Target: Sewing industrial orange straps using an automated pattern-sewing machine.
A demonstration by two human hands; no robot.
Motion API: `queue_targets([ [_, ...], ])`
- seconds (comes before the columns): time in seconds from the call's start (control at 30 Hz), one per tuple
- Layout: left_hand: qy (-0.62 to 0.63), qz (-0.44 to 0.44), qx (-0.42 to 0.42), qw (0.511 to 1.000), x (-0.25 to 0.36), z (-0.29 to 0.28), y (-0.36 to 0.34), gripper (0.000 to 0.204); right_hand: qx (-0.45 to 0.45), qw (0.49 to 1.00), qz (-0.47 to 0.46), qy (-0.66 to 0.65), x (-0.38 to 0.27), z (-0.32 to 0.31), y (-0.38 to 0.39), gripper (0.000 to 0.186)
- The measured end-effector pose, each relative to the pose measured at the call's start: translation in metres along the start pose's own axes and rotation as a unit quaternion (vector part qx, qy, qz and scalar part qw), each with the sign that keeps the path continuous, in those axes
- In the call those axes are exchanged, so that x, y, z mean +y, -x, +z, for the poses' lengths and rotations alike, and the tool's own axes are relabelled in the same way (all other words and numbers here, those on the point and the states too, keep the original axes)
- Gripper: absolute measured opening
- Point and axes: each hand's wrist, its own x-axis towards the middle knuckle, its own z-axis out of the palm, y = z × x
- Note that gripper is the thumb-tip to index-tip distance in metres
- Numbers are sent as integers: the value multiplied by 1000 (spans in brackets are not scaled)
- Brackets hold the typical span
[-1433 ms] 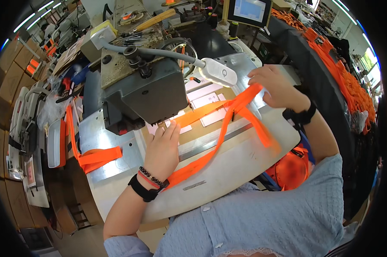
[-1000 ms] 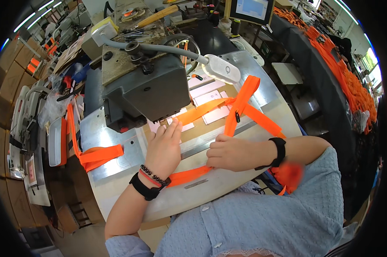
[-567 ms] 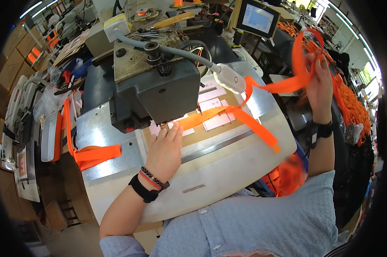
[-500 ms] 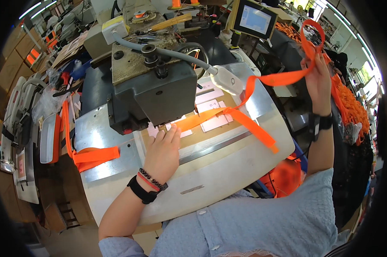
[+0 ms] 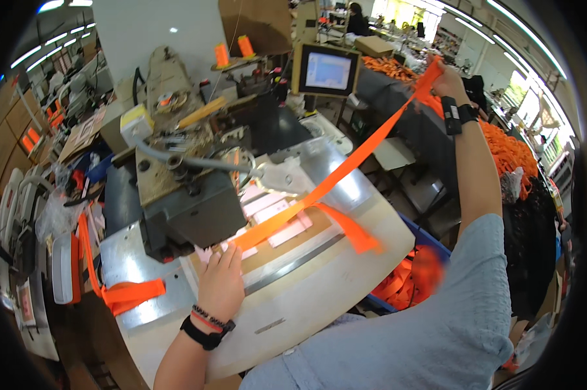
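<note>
A long orange webbing strap (image 5: 345, 170) runs taut from the sewing machine's bed up to the far right. My right hand (image 5: 447, 80) is raised there, its fingers closed around the strap. My left hand (image 5: 220, 281) lies on the machine bed just in front of the dark sewing head (image 5: 192, 211). Its fingers are stretched out, with the tips at the strap's near end; the thumb is hidden. Beneath the strap are pale pink template pieces (image 5: 287, 229) on a tan board. A shorter orange tail (image 5: 352, 229) branches off to the right of them.
A folded orange strap (image 5: 134, 296) lies on the metal plate at left. A lit screen (image 5: 328, 70) stands behind the machine. Under the table's right edge, a blue bin (image 5: 404, 276) holds orange webbing. An orange heap (image 5: 511, 153) sits on the dark-covered surface at right.
My right hand has moved up and away, drawing the looped, slack strap into a straight line. My left hand stays at the strap's end. The view has tilted upward.
</note>
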Motion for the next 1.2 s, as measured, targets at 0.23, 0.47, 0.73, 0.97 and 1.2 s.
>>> queue_targets([
  [0.23,-11,-12,-31,999,0,-1,-1,52,-37,996,75,-32,-7,-28,-48,31],
  [0.47,8,-7,-8,1000,4,-3,-1,47,-144,987,16,-67,-31,-47,-69,18],
  [0.73,14,-15,-5,1000,6,-1,0,46,-462,847,74,-251,-15,-15,72,23],
  [0.97,11,-9,-1,1000,3,5,-2,48,-570,798,196,14,85,-21,171,16],
  [1.2,-14,-4,14,1000,2,8,0,47,-546,770,273,187,167,46,291,32],
])
